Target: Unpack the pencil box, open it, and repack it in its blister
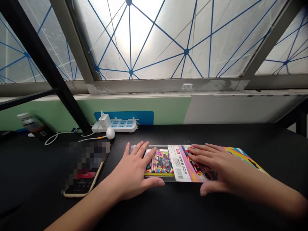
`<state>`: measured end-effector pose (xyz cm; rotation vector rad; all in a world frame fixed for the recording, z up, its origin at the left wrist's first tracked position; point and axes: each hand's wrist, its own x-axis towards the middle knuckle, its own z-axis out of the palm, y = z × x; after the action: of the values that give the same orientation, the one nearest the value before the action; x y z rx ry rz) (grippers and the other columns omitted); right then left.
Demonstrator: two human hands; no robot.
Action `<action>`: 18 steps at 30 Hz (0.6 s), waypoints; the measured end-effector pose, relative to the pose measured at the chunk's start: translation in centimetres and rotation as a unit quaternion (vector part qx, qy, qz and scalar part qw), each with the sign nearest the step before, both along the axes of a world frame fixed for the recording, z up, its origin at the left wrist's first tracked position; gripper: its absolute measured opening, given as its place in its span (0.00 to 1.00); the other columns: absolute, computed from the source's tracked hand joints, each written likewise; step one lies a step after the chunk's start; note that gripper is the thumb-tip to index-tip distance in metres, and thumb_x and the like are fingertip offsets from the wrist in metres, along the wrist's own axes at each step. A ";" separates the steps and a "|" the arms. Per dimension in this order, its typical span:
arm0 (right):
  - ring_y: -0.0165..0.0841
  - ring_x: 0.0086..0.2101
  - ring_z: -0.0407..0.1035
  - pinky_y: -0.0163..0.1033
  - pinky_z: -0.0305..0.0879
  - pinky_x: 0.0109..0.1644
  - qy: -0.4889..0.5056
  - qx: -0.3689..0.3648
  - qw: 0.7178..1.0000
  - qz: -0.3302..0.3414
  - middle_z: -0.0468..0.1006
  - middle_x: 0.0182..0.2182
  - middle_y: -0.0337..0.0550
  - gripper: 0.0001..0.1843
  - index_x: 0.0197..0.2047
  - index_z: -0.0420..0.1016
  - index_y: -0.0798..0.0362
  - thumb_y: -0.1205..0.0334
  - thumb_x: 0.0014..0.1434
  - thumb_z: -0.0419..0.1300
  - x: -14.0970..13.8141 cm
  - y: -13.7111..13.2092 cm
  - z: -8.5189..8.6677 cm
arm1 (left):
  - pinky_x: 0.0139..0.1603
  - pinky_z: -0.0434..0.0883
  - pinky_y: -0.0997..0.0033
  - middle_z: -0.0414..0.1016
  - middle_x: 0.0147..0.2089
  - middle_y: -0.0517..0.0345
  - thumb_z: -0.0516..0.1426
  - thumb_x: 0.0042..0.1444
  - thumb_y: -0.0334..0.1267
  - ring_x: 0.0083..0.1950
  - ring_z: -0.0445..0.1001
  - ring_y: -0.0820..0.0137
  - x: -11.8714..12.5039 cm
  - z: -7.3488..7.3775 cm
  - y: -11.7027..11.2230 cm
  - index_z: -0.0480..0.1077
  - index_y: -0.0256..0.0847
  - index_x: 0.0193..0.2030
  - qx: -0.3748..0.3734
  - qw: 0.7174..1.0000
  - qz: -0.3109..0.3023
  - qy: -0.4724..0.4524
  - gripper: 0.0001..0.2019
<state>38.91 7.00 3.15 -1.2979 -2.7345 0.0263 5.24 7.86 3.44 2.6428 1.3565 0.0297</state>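
A colourful pencil box point(161, 161) in clear plastic packaging lies flat on the black table. Its printed card sleeve point(179, 163), marked "PENCIL BOX" with a barcode, covers the middle and right of the pack. Over the left end rests my left hand point(138, 170), fingers spread and the thumb along the near edge. My right hand point(213, 166) lies flat on the card's right part, fingers stretched out and the thumb at the near edge. Both hands hide portions of the pack beneath them.
Left of the pack lies a phone point(83, 179), partly blurred. Behind stand a white power strip point(124, 125) with a plug and cables, and a round white object point(110, 133). A dark bottle point(33, 125) leans near a black post point(64, 93). A window point(154, 38) fills the back.
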 end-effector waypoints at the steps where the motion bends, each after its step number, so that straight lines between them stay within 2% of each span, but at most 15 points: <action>1: 0.58 0.65 0.64 0.69 0.60 0.67 0.007 0.016 1.000 0.010 0.69 0.67 0.54 0.49 0.67 0.71 0.48 0.25 0.51 0.63 -0.8 -0.2 -0.4 | 0.72 0.41 0.25 0.44 0.80 0.40 0.44 0.58 0.77 0.79 0.42 0.45 0.0 0.0 0.0 0.49 0.47 0.78 -0.001 1.000 -0.002 0.003 0.50; 4: 0.57 0.68 0.58 0.67 0.59 0.68 0.020 0.037 0.998 0.052 0.64 0.69 0.58 0.49 0.72 0.63 0.53 0.31 0.57 0.64 -3.3 -0.9 -1.5 | 0.72 0.41 0.26 0.41 0.80 0.40 0.43 0.59 0.76 0.80 0.40 0.46 0.0 -0.2 0.1 0.49 0.45 0.78 -0.003 1.000 -0.006 0.010 0.49; 7: 0.54 0.70 0.52 0.64 0.58 0.70 0.022 0.034 0.997 0.066 0.59 0.72 0.55 0.44 0.75 0.54 0.50 0.45 0.64 0.65 -4.2 -1.3 -2.2 | 0.72 0.42 0.25 0.39 0.80 0.42 0.42 0.60 0.76 0.80 0.39 0.45 0.0 -0.3 0.2 0.49 0.47 0.78 -0.005 1.000 -0.006 0.010 0.48; 9: 0.52 0.71 0.51 0.63 0.57 0.70 0.016 0.012 0.998 0.063 0.56 0.73 0.51 0.43 0.77 0.51 0.46 0.49 0.65 0.64 -3.6 -1.4 -2.1 | 0.72 0.42 0.25 0.38 0.80 0.43 0.43 0.61 0.75 0.80 0.38 0.46 -0.1 -0.2 0.3 0.47 0.47 0.78 -0.012 1.000 -0.006 0.010 0.47; 11: 0.51 0.71 0.51 0.63 0.58 0.70 0.007 -0.018 0.998 0.053 0.55 0.74 0.46 0.43 0.77 0.48 0.41 0.48 0.65 0.63 -2.4 -1.3 -1.7 | 0.72 0.42 0.25 0.36 0.80 0.45 0.43 0.62 0.74 0.80 0.36 0.47 -0.2 0.0 0.3 0.45 0.48 0.79 -0.023 1.000 -0.010 0.013 0.46; 15: 0.51 0.70 0.53 0.62 0.61 0.69 0.005 -0.057 0.998 0.017 0.55 0.74 0.40 0.40 0.75 0.52 0.35 0.50 0.65 0.63 -0.4 -1.1 -0.9 | 0.72 0.42 0.26 0.34 0.81 0.47 0.42 0.63 0.72 0.80 0.36 0.47 -0.3 0.3 0.4 0.43 0.49 0.79 -0.034 0.999 -0.012 0.012 0.44; 18: 0.50 0.71 0.52 0.62 0.60 0.70 0.009 -0.071 0.997 0.006 0.54 0.74 0.38 0.40 0.75 0.52 0.33 0.55 0.64 0.63 0.1 -1.3 -0.7 | 0.72 0.43 0.26 0.33 0.81 0.48 0.42 0.63 0.73 0.80 0.35 0.47 -0.3 0.4 0.4 0.44 0.50 0.79 -0.038 0.999 -0.010 0.015 0.45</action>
<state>39.00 5.66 2.47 -1.3069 -2.7701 0.2365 4.94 8.28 3.83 2.6040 1.3136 -0.0635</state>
